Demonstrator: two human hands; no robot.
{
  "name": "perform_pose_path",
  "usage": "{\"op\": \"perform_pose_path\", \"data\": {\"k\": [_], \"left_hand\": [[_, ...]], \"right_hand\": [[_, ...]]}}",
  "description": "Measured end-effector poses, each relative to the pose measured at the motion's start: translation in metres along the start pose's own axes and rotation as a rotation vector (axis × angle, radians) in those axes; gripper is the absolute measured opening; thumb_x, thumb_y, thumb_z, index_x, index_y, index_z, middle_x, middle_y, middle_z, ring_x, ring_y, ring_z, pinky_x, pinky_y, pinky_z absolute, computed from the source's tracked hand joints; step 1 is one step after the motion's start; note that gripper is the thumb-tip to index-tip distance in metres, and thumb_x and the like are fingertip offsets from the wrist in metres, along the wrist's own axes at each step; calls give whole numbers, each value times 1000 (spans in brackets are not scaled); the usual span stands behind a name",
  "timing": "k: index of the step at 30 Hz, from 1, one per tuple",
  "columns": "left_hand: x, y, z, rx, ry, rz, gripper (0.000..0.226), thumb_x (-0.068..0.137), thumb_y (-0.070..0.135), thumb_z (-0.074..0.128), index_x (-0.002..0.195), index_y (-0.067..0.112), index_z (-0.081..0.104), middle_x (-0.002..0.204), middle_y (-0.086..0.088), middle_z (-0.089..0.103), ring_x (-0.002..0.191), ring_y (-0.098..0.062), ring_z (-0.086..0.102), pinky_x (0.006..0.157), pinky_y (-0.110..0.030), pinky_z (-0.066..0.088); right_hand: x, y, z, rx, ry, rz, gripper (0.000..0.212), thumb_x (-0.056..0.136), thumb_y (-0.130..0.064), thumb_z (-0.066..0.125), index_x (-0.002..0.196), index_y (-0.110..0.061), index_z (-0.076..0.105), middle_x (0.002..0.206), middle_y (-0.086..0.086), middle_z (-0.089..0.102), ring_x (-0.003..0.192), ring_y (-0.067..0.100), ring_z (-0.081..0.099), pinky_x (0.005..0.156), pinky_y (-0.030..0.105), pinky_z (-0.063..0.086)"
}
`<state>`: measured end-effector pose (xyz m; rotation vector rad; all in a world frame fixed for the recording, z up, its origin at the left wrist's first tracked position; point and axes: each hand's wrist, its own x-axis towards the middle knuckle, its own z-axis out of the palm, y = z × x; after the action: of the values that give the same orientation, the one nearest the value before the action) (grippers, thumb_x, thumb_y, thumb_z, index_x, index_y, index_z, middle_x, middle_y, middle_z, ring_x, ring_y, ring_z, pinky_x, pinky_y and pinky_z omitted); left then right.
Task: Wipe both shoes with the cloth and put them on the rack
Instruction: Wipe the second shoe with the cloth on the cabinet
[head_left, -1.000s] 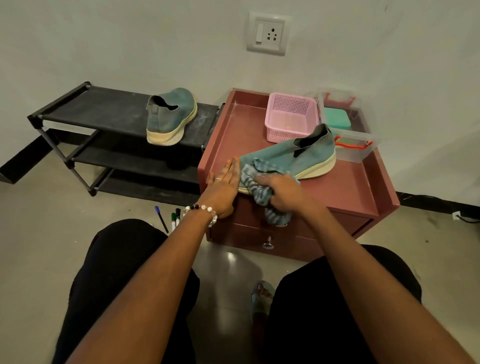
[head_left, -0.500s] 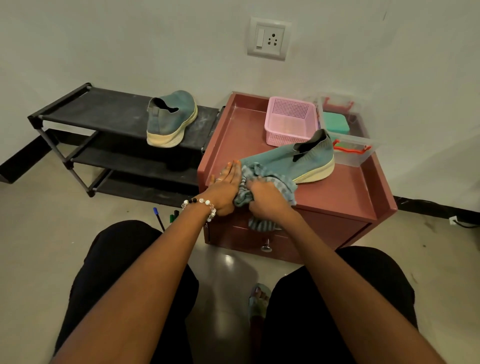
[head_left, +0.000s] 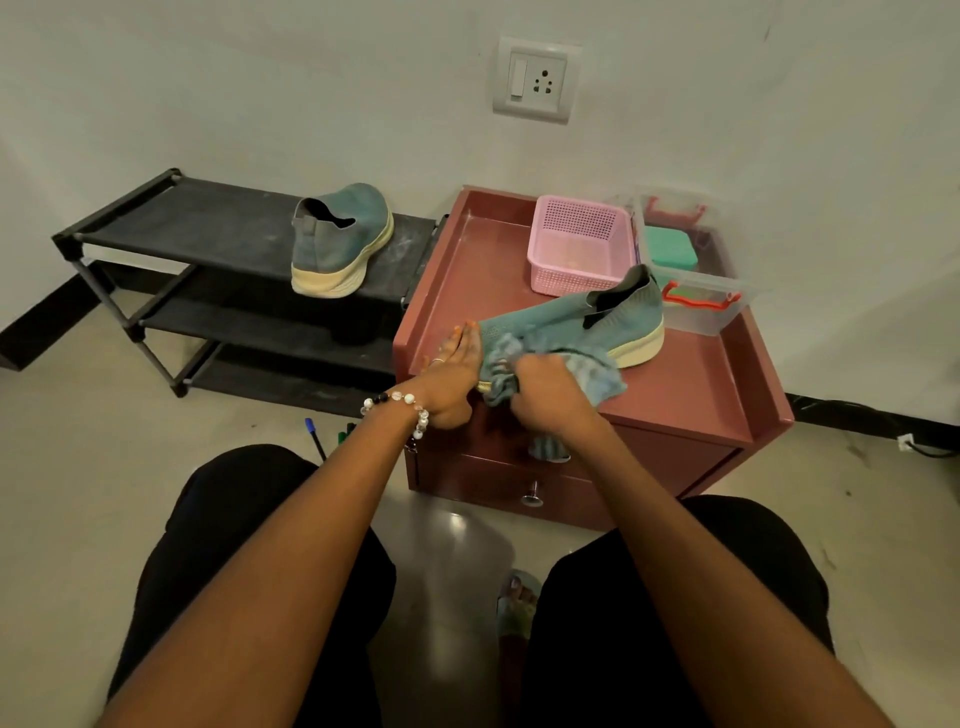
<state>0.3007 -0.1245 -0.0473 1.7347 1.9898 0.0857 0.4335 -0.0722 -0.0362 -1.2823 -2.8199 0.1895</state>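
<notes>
Over on the left, the black rack (head_left: 208, 228) already has one teal shoe (head_left: 340, 241) parked on its top shelf, heel toward the camera. Next to it sits a reddish cabinet (head_left: 691, 384) with the other shoe (head_left: 587, 317) lying on top. The left hand (head_left: 451, 376), fingers straight, presses flat against that shoe's toe end. The right hand (head_left: 550, 387) is bunched around the blue cloth (head_left: 597, 379), right on the shoe's side. A pink basket (head_left: 576, 244) and a clear box (head_left: 701, 306) sit behind it.
</notes>
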Motion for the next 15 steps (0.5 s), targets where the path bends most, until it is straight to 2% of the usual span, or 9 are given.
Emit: {"op": "perform_pose_path", "data": {"k": [1,3,5,7,9,11,12,13,15], "left_hand": [[-1,-1,-3,-19,-13,9,90,82,-15,37,146,3,-22,157,-10,-22,144,-22,-20,119,-46,1],[-4,-3,-9,-45,-30,27,93,82,-13,42,146,5,-23,157,-10,-20,145,-20,-17,120,-39,2],[-5,-5,-15,-42,-5,34,95,86,-8,47,146,7,-24,159,-13,-12,147,-20,-8,120,-37,4],[-7,-8,-22,60,48,57,96,87,-3,49,146,10,-25,159,-15,1,147,-24,5,120,-43,7],[-12,-12,-29,157,58,83,93,88,0,49,148,12,-20,159,-15,6,147,-25,11,119,-45,11],[-18,-14,-32,210,29,92,89,90,3,51,150,10,-13,160,-12,3,148,-23,6,119,-44,12],[-21,-14,-33,243,17,88,88,90,5,53,151,9,-12,160,-12,0,148,-23,4,119,-45,12],[-22,-15,-32,281,6,74,90,90,7,54,150,8,-12,160,-12,-3,148,-23,1,119,-45,11],[-22,-16,-26,348,-31,21,93,90,11,57,149,6,-15,159,-11,-11,147,-24,-6,119,-48,6]], "right_hand": [[0,1,-4,170,-36,-11,36,83,-2,48,116,-6,62,115,17,64,107,34,57,87,34,44],[1,13,-13,539,-10,89,34,78,6,46,96,-9,70,97,13,69,97,30,62,76,31,46],[3,27,-25,953,176,346,33,74,8,42,76,-13,67,81,7,68,86,28,64,73,36,51],[0,38,-42,1255,490,615,34,74,7,38,82,-11,66,82,4,66,87,28,64,76,38,55],[-8,46,-58,1278,863,745,39,76,9,39,102,-4,65,91,1,61,89,20,60,74,22,50],[-17,49,-67,1126,1045,644,41,75,12,39,108,2,62,94,1,58,86,13,55,69,6,45],[-18,49,-66,1020,1024,534,40,74,13,40,107,4,61,94,3,59,85,14,55,72,8,47],[-15,49,-58,890,922,440,41,73,11,41,108,3,61,98,6,63,87,18,57,79,16,50],[-3,48,-28,609,524,327,44,74,8,45,115,-1,59,114,15,63,102,28,59,93,34,47]]}}
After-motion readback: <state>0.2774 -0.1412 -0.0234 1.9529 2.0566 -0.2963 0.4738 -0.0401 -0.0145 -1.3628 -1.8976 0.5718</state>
